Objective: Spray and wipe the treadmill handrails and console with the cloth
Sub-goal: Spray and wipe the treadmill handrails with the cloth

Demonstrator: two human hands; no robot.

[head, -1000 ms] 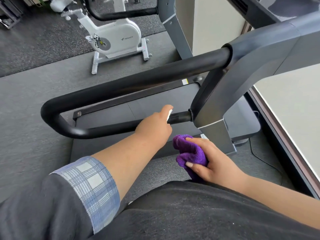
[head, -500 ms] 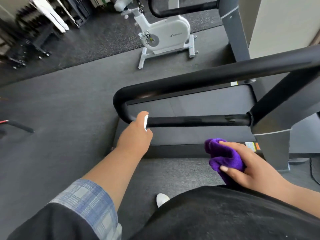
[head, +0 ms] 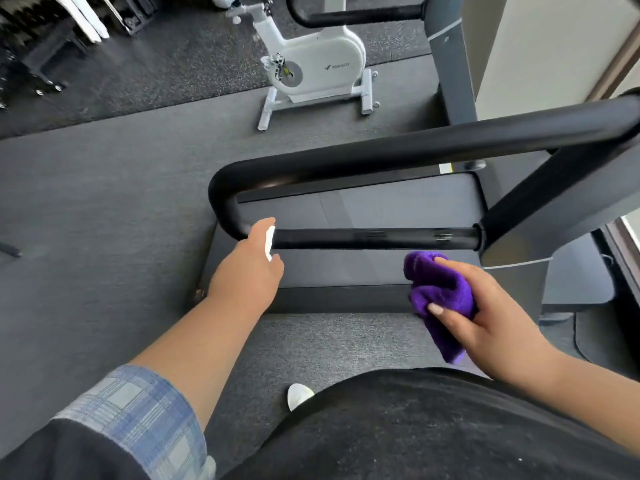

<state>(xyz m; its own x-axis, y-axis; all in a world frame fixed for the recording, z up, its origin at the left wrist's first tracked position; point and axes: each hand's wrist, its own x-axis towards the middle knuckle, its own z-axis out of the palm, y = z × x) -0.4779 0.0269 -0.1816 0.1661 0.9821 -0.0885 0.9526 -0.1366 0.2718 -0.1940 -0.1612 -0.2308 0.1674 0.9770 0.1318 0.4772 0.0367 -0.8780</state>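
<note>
Head view, looking down at a treadmill from its side. No open containers in view; the only vessel-like item is a small white object (head: 269, 242) held in the left hand (head: 247, 271), mostly hidden by the fingers, contents not visible, and whether it is a spray bottle cannot be told. Left hand sits at centre of frame, fingers curled round that white object, right up against the lower black handrail bar (head: 374, 238) near where it bends up into the curved end of the loop. Upper handrail bar (head: 415, 148) runs from the bend at centre-left up to the right edge of frame. Both bars meet the grey upright post (head: 519, 223) at right. Purple cloth (head: 440, 289) is bunched in the right hand (head: 485, 317), lower right of centre; thumb lies across the front of the cloth and the fingers wrap its back, so the grip is closed on it. Cloth is below the lower bar and apart from it, not touching any part of the treadmill; part of it hangs down below the hand. Cloth and left hand are well apart along the bar. Treadmill belt (head: 398, 202) shows between the two bars. A white exercise bike (head: 311, 67) stands on the dark floor at top centre. A plaid cuff (head: 138, 410) shows on the left forearm, lower left. A white shoe tip (head: 298, 393) shows at bottom centre.
</note>
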